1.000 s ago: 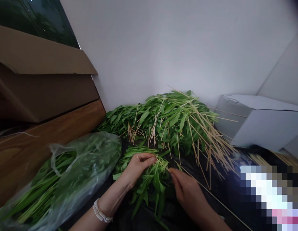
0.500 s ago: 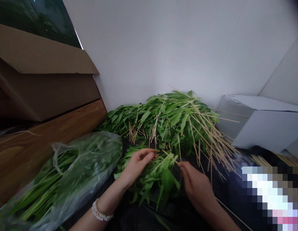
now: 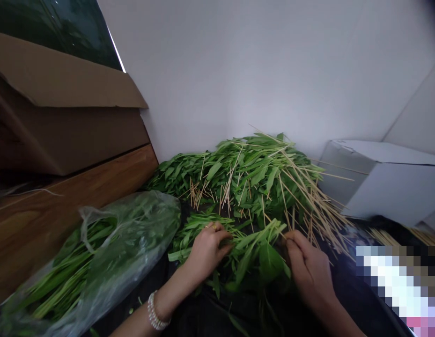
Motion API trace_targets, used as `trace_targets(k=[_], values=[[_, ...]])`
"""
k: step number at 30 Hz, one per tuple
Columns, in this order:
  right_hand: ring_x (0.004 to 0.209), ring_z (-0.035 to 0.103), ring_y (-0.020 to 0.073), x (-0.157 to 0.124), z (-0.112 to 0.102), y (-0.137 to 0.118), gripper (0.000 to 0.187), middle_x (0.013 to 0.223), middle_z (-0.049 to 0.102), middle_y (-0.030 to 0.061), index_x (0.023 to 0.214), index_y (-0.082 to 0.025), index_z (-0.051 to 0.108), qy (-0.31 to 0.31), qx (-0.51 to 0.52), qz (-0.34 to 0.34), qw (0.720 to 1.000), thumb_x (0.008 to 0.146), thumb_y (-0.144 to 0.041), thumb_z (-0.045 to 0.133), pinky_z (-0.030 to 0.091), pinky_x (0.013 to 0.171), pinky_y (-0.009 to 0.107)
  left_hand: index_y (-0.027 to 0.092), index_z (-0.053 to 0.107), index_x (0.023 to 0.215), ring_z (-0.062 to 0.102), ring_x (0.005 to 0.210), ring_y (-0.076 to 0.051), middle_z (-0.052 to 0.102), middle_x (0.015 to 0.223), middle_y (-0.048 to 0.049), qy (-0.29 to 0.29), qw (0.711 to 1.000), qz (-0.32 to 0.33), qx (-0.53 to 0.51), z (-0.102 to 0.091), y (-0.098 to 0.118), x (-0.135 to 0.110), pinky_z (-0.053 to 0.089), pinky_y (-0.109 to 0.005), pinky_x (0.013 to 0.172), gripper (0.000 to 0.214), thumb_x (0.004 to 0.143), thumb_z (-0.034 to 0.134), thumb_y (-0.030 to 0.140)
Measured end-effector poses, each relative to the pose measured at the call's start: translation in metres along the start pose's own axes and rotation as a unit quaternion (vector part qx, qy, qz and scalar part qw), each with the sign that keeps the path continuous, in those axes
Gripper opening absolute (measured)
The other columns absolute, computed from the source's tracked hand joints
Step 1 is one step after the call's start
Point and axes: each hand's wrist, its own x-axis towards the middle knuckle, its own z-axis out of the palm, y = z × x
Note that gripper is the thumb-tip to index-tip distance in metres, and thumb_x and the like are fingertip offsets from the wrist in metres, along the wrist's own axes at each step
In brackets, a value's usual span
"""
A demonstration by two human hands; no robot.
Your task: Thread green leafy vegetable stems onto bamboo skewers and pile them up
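My right hand pinches the end of a thin bamboo skewer, mostly hidden by the fingers and greens. A bunch of leafy greens is on that skewer, its cut stems at the top and its leaves hanging down. To the left, my left hand, with a ring and a beaded bracelet, has its fingers curled around leaves at the edge of a small heap of loose greens. What exactly lies between those fingertips is partly hidden. Behind both hands rises a large pile of skewered greens, its bamboo sticks pointing right and forward.
A clear plastic bag of long greens lies at left. Beyond it, an open cardboard box rests on a wooden surface. At right stands a white box, with more bamboo sticks in front. A white wall closes off the back.
My right hand has moved right with the skewered bunch, away from the left hand. My left hand has turned and lowered its fingers onto the loose greens.
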Motion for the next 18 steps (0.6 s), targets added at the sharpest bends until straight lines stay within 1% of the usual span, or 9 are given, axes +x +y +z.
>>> trace_targets(k=[2, 4, 7, 9, 11, 13, 16, 18], values=[[0.044, 0.042, 0.0114, 0.0, 0.0, 0.0, 0.027, 0.052, 0.043, -0.0058, 0.073, -0.023, 0.05, -0.011, 0.004, -0.015, 1.0, 0.093, -0.032, 0.036, 0.033, 0.047, 0.023, 0.021, 0.072, 0.083, 0.057, 0.084, -0.022, 0.064, 0.085, -0.0059, -0.006, 1.0, 0.003, 0.021, 0.002, 0.0, -0.001, 0.043, -0.032, 0.076, 0.008, 0.08, 0.065, 0.019], [0.045, 0.043, 0.0111, -0.001, 0.001, 0.001, 0.026, 0.053, 0.043, -0.0058, 0.072, -0.023, 0.049, -0.032, 0.015, -0.034, 0.999, 0.093, -0.031, 0.036, 0.033, 0.047, 0.022, 0.021, 0.072, 0.08, 0.057, 0.084, -0.022, 0.064, 0.084, -0.0056, 0.001, 1.0, 0.007, 0.005, 0.002, -0.001, -0.001, 0.043, -0.032, 0.076, 0.01, 0.081, 0.062, 0.018], [0.048, 0.045, 0.0109, -0.001, 0.004, 0.001, 0.026, 0.055, 0.043, -0.0054, 0.071, -0.023, 0.046, -0.068, 0.039, -0.063, 0.995, 0.094, -0.03, 0.035, 0.034, 0.048, 0.022, 0.02, 0.07, 0.082, 0.059, 0.086, -0.021, 0.066, 0.087, -0.0053, 0.044, 0.995, -0.002, -0.086, 0.0, -0.001, 0.001, 0.043, -0.032, 0.08, 0.01, 0.083, 0.06, 0.02], [0.049, 0.045, 0.0111, -0.002, 0.007, -0.001, 0.026, 0.057, 0.044, -0.005, 0.072, -0.023, 0.046, -0.09, 0.046, -0.07, 0.992, 0.094, -0.029, 0.035, 0.034, 0.049, 0.022, 0.02, 0.069, 0.083, 0.061, 0.082, -0.02, 0.068, 0.085, -0.0044, 0.078, 0.981, -0.032, -0.173, -0.002, -0.001, 0.003, 0.045, -0.03, 0.079, 0.009, 0.083, 0.06, 0.024], [0.05, 0.046, 0.0112, -0.003, 0.01, -0.003, 0.024, 0.057, 0.045, -0.0051, 0.074, -0.023, 0.049, -0.111, 0.05, -0.065, 0.991, 0.094, -0.029, 0.036, 0.034, 0.05, 0.023, 0.019, 0.068, 0.082, 0.061, 0.075, -0.018, 0.068, 0.079, -0.0034, 0.09, 0.955, -0.08, -0.269, -0.005, 0.001, 0.005, 0.046, -0.028, 0.072, 0.012, 0.081, 0.063, 0.029], [0.05, 0.048, 0.0111, -0.005, 0.014, -0.005, 0.023, 0.058, 0.047, -0.005, 0.078, -0.022, 0.052, -0.131, 0.054, -0.063, 0.988, 0.094, -0.028, 0.037, 0.035, 0.051, 0.023, 0.017, 0.069, 0.085, 0.062, 0.073, -0.017, 0.069, 0.078, -0.0036, 0.072, 0.916, -0.132, -0.371, -0.008, 0.003, 0.006, 0.047, -0.026, 0.069, 0.018, 0.078, 0.067, 0.033], [0.056, 0.054, 0.0116, -0.007, 0.02, -0.005, 0.021, 0.063, 0.055, -0.0034, 0.088, -0.022, 0.057, -0.147, 0.057, -0.077, 0.985, 0.095, -0.025, 0.037, 0.039, 0.056, 0.023, 0.015, 0.071, 0.091, 0.064, 0.075, -0.017, 0.073, 0.081, -0.0052, 0.04, 0.85, -0.19, -0.489, -0.012, 0.006, 0.007, 0.048, -0.027, 0.074, 0.027, 0.072, 0.073, 0.034], [0.062, 0.058, 0.0125, -0.009, 0.024, -0.003, 0.022, 0.069, 0.06, -0.0014, 0.094, -0.021, 0.059, -0.146, 0.053, -0.09, 0.984, 0.095, -0.023, 0.037, 0.041, 0.059, 0.023, 0.014, 0.073, 0.089, 0.065, 0.074, -0.016, 0.074, 0.081, -0.0054, 0.035, 0.817, -0.211, -0.536, -0.014, 0.008, 0.007, 0.049, -0.026, 0.075, 0.028, 0.069, 0.076, 0.034]])
